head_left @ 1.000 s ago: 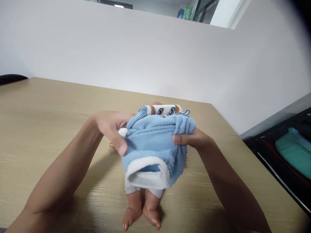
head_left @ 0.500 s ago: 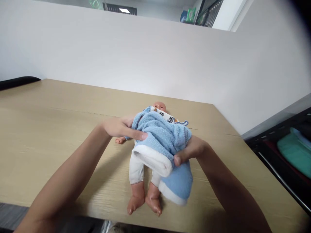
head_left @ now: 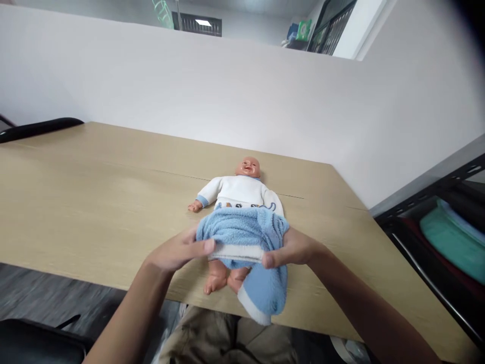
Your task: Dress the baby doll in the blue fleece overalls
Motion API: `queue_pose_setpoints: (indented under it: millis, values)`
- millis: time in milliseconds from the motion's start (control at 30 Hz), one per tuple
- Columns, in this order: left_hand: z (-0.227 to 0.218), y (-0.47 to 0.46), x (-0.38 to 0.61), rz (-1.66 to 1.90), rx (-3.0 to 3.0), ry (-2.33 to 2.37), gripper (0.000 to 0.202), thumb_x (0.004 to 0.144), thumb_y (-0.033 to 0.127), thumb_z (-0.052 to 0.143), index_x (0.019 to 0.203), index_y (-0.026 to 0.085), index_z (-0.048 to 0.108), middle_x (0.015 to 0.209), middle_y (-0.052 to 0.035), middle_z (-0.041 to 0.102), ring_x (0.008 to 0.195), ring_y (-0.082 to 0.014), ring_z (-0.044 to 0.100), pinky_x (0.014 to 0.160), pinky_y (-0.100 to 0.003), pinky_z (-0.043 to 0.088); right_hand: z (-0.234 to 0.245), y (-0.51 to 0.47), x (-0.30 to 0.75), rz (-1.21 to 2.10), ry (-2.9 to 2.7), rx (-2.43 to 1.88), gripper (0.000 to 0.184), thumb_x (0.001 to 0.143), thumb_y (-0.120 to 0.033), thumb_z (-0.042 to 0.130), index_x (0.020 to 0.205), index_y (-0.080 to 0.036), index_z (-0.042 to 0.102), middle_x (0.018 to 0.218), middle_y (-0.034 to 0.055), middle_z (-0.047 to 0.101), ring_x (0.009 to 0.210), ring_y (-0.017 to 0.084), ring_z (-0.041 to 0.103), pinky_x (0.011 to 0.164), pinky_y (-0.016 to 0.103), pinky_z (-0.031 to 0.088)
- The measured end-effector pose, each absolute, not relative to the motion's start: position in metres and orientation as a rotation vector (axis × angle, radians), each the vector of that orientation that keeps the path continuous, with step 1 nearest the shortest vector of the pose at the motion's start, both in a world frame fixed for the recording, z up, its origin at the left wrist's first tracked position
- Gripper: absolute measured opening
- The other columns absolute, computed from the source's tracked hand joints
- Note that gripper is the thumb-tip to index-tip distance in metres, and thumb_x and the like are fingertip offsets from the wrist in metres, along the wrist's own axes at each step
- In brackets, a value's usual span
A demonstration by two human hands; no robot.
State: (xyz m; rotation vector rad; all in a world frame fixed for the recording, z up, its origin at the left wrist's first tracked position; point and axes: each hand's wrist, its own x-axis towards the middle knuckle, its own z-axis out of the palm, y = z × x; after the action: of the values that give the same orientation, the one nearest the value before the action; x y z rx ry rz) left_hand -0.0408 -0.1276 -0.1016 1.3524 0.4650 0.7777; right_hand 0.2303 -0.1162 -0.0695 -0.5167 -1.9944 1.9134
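Both hands grip a bunched blue fleece baby garment with white trim, held above the lower body of a baby doll. My left hand is closed on its left side, thumb along the white edge. On the opposite side my right hand pinches it, thumb by the same edge. A blue part with a white cuff hangs below my right hand. Face up lies the doll, in a white long-sleeved top with blue cuffs. Its bare feet point toward me; the garment hides its hips and upper legs.
The doll rests on a wooden table, near its front edge. Behind stands a white partition wall. To the right is a black rack with green cloth. A black chair is at lower left.
The garment and both hands have come down and closer to me, and the garment's white edge is straighter. The doll's white top and face now show more. My view has tilted down.
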Motion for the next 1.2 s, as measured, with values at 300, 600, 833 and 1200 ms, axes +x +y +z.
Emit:
queue_pose_setpoints:
  millis: [300, 600, 833, 1200]
  values:
    - [-0.128, -0.187, -0.028, 0.818, 1.408, 1.105, 0.043, 0.094, 0.054, 0.076, 0.12, 0.02, 0.071, 0.116, -0.0088, 0.079, 0.108, -0.0283, 0.073, 0.097, -0.037, 0.059, -0.105, -0.158, 0.214, 1.043, -2.007, -0.993, 0.01, 0.09, -0.023, 0.071, 0.098, -0.023, 0.076, 0.104, 0.0031, 0.081, 0.102, 0.023, 0.075, 0.103, 0.039, 0.059]
    - [-0.149, -0.18, -0.012, 0.969, 1.527, 1.174, 0.048, 0.107, 0.048, 0.057, 0.146, 0.02, 0.056, 0.152, -0.0116, 0.064, 0.139, -0.0283, 0.062, 0.122, -0.042, 0.044, -0.137, -0.153, 0.205, 0.915, -1.937, -1.217, 0.019, 0.086, -0.02, 0.07, 0.103, -0.024, 0.077, 0.107, 0.0053, 0.084, 0.109, 0.028, 0.076, 0.099, 0.041, 0.061]
    - [-0.16, -0.161, -0.009, 0.975, 1.531, 1.199, 0.045, 0.107, 0.045, 0.055, 0.144, 0.02, 0.059, 0.148, -0.0111, 0.067, 0.139, -0.0295, 0.061, 0.12, -0.042, 0.044, -0.143, -0.137, 0.204, 0.92, -1.876, -1.26, 0.018, 0.085, -0.019, 0.07, 0.101, -0.02, 0.076, 0.107, 0.0057, 0.083, 0.1, 0.024, 0.077, 0.096, 0.039, 0.061]
    - [-0.153, -0.133, 0.003, 0.957, 1.548, 1.225, 0.038, 0.107, 0.04, 0.057, 0.139, 0.02, 0.062, 0.143, -0.0081, 0.07, 0.132, -0.0264, 0.065, 0.112, -0.036, 0.048, -0.143, -0.096, 0.218, 0.898, -1.835, -1.311, 0.017, 0.083, -0.023, 0.072, 0.1, -0.02, 0.074, 0.105, 0.0058, 0.083, 0.101, 0.026, 0.076, 0.093, 0.038, 0.06]
